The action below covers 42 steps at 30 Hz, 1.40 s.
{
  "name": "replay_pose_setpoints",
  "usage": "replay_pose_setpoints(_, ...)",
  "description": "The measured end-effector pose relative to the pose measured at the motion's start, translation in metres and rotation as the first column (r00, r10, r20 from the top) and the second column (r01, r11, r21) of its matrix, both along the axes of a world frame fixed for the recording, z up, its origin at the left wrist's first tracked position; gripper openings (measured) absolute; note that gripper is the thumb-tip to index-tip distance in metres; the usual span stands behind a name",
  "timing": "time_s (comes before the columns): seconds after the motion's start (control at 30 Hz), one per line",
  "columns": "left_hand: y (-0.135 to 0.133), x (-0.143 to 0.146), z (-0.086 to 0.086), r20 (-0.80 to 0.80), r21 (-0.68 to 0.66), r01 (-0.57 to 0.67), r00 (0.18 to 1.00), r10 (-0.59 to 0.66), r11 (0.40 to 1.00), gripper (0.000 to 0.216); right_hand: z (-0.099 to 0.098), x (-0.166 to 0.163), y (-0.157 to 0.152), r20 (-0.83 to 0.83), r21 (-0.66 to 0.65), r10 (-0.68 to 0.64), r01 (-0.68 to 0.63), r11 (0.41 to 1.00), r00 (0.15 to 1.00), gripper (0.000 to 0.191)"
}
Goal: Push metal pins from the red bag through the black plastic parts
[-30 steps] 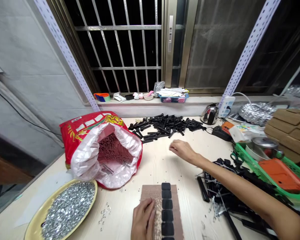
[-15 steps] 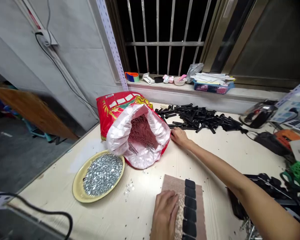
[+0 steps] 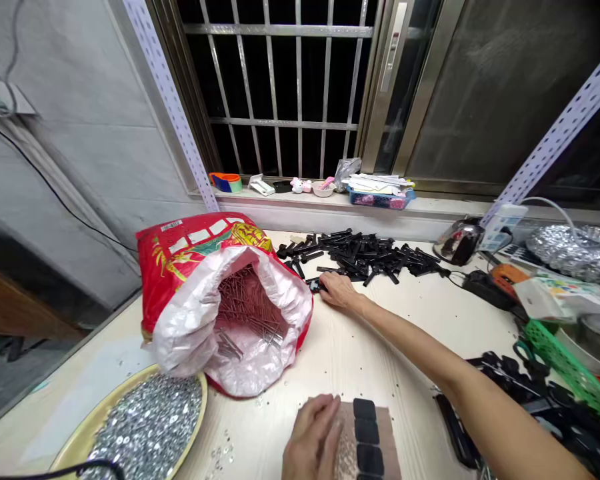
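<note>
My right hand [image 3: 336,291] is stretched out to the near edge of a pile of black plastic pieces [image 3: 363,254] at the back of the table. Its fingers are closed round one black piece [image 3: 314,285] beside the bag. My left hand [image 3: 311,440] lies flat with fingers spread on a brown sheet [image 3: 377,443] at the front edge, which carries a row of black pads [image 3: 366,430]. A red bag with a white lining [image 3: 225,300] lies open between the hands and holds many thin metal pins.
A yellow dish [image 3: 130,427] of small silvery parts sits at the front left. More black parts [image 3: 520,400] and a green basket [image 3: 570,367] crowd the right side. A kettle [image 3: 459,241], cables and foil lie at the back right. The window sill [image 3: 330,200] holds small items.
My right hand has travelled left across the table to the black pile and closed on a piece. The left hand has stayed on the brown sheet. The view has swung about.
</note>
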<state>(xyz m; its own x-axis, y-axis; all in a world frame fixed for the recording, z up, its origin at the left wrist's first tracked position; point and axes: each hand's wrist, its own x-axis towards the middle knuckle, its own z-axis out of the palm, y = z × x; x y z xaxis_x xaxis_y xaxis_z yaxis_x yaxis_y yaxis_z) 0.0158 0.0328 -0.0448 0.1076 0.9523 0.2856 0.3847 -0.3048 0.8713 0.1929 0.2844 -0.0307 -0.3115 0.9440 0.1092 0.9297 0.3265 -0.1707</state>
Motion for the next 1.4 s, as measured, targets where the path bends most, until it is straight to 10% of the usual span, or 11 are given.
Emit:
replay_pose_setpoints(0.2,0.027,0.001,0.035,0.151,-0.359,0.054,0.988,0.001,0.932,0.035,0.016,0.018,-0.07,-0.234,-0.09,-0.109,0.09,0.992,0.966,0.015)
replay_pose_setpoints(0.37,0.053,0.028,0.034,0.373,-0.442,0.147,0.927,0.032,0.885,0.06,0.032,0.016,-0.143,-0.757,-0.566,-0.348,-0.288,0.773,0.552,0.035)
replay_pose_setpoints(0.43,0.064,0.034,0.032,0.409,-0.409,0.169,0.912,0.015,0.897,0.05,0.037,0.017,-0.14,-0.771,-0.54,-0.242,-0.403,0.739,0.589,0.039)
replay_pose_setpoints(0.57,0.076,0.037,0.027,0.442,-0.47,0.087,0.885,0.149,0.878,0.047,0.036,0.02,-0.079,-0.287,-0.163,0.086,-0.137,0.977,0.954,0.031)
replay_pose_setpoints(0.83,0.069,0.039,0.035,0.539,-0.743,0.283,0.79,0.291,0.607,0.068,0.019,-0.008,-0.005,0.02,-0.017,0.096,-0.095,0.995,0.995,0.07)
replay_pose_setpoints(1.07,0.084,0.045,0.041,0.715,-0.699,0.57,0.556,0.424,0.431,0.045,0.03,0.031,-0.089,-0.377,0.391,0.213,-0.054,0.919,0.901,0.048)
replay_pose_setpoints(1.23,0.094,0.069,0.043,0.799,-0.56,0.693,0.308,0.517,0.454,0.023,0.013,0.039,-0.174,-0.444,0.526,0.415,-0.144,0.838,0.794,0.044)
replay_pose_setpoints(1.4,0.099,0.062,0.033,0.75,-0.659,0.584,0.461,0.475,0.475,0.032,0.022,0.051,-0.191,-0.283,0.234,0.401,-0.342,0.91,0.872,0.058)
